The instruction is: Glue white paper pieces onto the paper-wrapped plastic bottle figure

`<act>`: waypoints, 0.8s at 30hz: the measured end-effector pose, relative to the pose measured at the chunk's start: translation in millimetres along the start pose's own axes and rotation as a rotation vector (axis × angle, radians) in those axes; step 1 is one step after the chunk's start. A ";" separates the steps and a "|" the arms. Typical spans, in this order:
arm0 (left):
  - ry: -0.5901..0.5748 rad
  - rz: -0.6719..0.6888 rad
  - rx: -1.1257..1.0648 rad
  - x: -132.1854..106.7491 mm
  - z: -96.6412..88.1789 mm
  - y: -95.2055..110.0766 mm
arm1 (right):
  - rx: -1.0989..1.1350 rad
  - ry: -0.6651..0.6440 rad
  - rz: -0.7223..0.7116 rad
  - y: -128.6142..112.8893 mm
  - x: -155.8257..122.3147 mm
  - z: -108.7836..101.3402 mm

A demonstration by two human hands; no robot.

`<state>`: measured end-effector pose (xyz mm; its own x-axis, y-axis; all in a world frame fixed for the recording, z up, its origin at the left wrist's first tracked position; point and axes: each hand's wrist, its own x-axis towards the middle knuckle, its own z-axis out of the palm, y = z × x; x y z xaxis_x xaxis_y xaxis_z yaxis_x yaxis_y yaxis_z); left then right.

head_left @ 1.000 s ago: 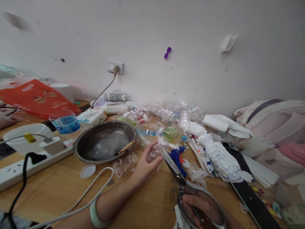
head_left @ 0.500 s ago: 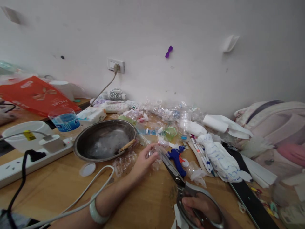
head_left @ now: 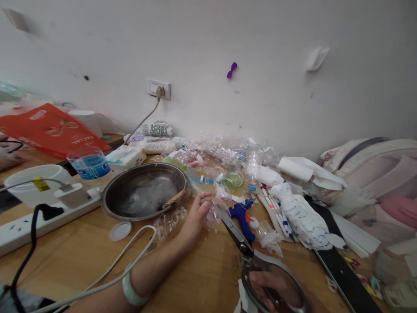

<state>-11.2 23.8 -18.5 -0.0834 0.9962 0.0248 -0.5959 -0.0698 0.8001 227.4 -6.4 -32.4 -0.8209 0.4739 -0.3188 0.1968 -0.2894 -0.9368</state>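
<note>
My left hand (head_left: 197, 216), with a pale bangle on its wrist, is closed on a piece of clear plastic (head_left: 213, 214) above the middle of the table. The plastic's exact shape is hard to make out. My right hand (head_left: 272, 284) grips the handles of large grey scissors (head_left: 239, 240). Their blades point up and left, with the tips at the clear plastic. Just behind the blades lies a blue glue gun (head_left: 243, 219). A crinkled clear plastic piece (head_left: 170, 221) rests on the table left of my left hand.
A metal basin (head_left: 143, 191) with cloudy contents stands left of centre. Farther left are a power strip (head_left: 45, 221) and a white tub (head_left: 35, 182). A white cable (head_left: 130, 252) crosses my left forearm. Plastic scraps, pens (head_left: 276, 213) and a backpack (head_left: 374, 182) lie behind and right.
My left hand has shifted slightly, its fingers turning a little, and the clear plastic has turned with it. My right hand and the scissors stay nearly in place.
</note>
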 end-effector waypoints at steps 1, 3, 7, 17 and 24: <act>-0.002 -0.024 -0.031 -0.4 2.0 2.0 | 0.020 0.006 0.001 3.8 1.4 0.6; -0.011 -0.055 -0.049 -1.8 5.8 6.4 | 0.050 0.020 0.001 10.3 4.2 1.4; -0.061 -0.052 -0.095 -6.5 10.9 12.1 | 0.083 0.019 -0.004 13.8 8.0 1.4; -0.175 -0.091 -0.201 -8.8 14.2 15.8 | 0.165 -0.026 -0.046 18.7 11.3 2.1; -0.203 -0.046 -0.093 -7.1 11.9 23.9 | 0.150 -0.221 -0.091 42.5 25.8 -8.6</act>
<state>-15.3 15.7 7.6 0.1027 0.9878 0.1169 -0.6674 -0.0188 0.7445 219.1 0.6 -81.7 -0.9319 0.3152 -0.1793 0.0486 -0.3816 -0.9231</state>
